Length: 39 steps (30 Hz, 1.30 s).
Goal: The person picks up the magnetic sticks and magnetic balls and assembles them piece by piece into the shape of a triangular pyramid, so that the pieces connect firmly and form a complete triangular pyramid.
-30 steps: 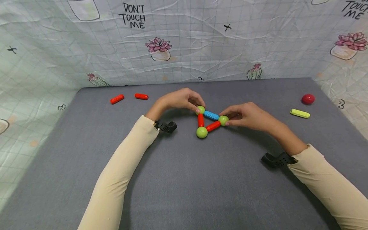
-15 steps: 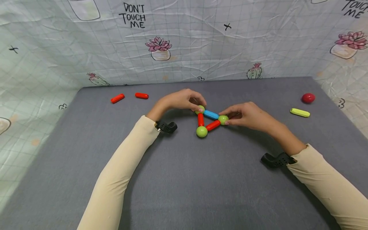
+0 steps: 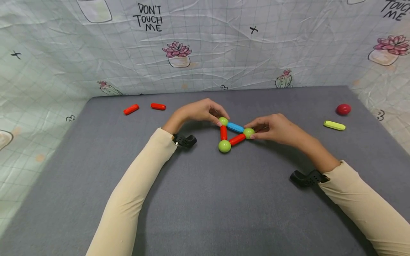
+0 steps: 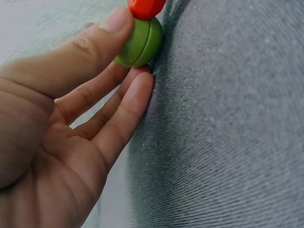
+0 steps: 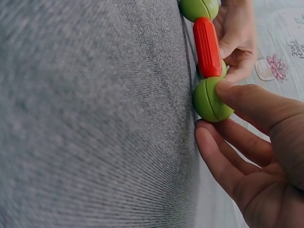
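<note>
A flat triangle of toy rods and balls lies on the grey table, each rod joining two green balls. My left hand pinches the far-left green ball between thumb and fingers. My right hand grips the right green ball the same way. Between those two balls runs a blue rod. Two red rods, the left one and the right one, meet at the near green ball, which no hand touches.
Two loose red rods, one and another, lie at the back left of the table. At the back right are a red ball and a yellow-green rod. A printed cloth stands behind.
Hardly anything differs. The left thumb and fingers have shifted slightly on the far-left ball; the triangle and the right hand stay in place.
</note>
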{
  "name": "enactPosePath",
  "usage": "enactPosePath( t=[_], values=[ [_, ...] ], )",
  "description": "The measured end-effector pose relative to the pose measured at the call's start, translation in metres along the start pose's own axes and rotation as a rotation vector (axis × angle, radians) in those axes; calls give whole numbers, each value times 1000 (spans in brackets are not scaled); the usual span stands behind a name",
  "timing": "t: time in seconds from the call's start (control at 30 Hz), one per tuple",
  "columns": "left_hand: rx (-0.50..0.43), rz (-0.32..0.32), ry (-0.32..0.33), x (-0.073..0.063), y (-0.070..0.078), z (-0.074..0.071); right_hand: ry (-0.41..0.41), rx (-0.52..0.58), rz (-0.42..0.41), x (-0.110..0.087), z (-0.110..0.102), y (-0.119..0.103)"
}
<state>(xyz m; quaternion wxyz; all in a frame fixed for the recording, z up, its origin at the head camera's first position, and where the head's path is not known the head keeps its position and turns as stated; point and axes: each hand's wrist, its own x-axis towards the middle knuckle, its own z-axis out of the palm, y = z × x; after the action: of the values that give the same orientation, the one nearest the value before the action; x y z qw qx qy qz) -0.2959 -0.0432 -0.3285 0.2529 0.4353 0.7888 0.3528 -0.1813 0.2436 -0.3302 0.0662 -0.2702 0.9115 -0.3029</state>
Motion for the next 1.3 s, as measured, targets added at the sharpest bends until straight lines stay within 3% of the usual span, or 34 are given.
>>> enactPosePath(
  t=[0.67,0.97,1.07,1.17,1.3],
  values=[
    [0,-16,-34,4,1,-3,-2,50,60,2,2,-2],
    [-11,-16,-45,-3,-2,-3,-6,62,79,2,4,-1],
    [-15,-23,0,-12,-4,-9,-4,61,86,1,4,-1],
    [37,-51,116,-28,-5,-24,0,61,85,0,3,-1],
    [154,-164,277,-53,-11,-48,7,54,75,0,3,0]
  ],
)
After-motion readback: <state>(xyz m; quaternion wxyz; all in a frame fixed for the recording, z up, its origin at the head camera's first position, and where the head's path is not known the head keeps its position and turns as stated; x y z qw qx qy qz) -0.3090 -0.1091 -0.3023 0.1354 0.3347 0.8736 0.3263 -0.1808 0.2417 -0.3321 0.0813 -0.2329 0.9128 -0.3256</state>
